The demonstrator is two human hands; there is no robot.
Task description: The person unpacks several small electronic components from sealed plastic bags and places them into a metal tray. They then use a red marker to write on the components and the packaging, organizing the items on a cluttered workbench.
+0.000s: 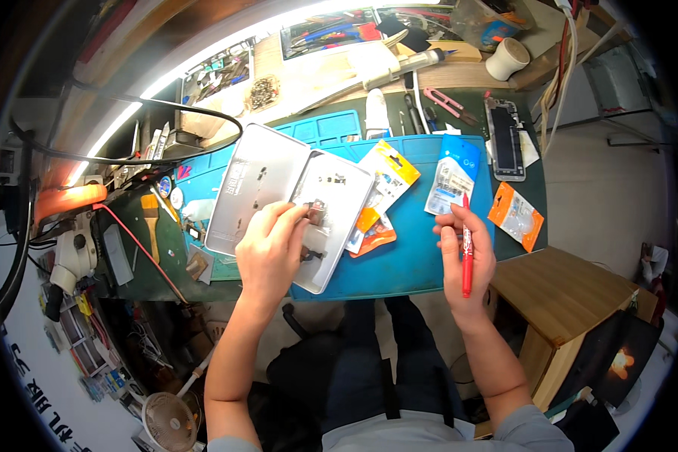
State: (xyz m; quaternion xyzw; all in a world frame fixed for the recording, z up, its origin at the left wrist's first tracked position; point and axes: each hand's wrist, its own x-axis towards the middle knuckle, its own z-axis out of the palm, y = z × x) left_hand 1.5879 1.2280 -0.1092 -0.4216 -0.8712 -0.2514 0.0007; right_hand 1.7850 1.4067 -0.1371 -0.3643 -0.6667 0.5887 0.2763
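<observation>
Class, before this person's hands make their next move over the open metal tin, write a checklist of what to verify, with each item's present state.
1. Left hand pinches a small dark part over the open metal tin: ok.
2. Pinch is firm: cannot tell.
3. Right hand holds the red pen: ok.
4. Pen capped: cannot tell.
5. Tin lies flat on the blue mat: ok.
6. Orange packets apart from the tin: not ok, they touch its edge.

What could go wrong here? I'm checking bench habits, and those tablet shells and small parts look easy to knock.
The right-hand silver shell overhangs the blue mat's front edge, so pressure from the left hand might tip it off. The small brown part at its fingertips could drop and get lost. The red pen in the right hand could mark the packets.
</observation>
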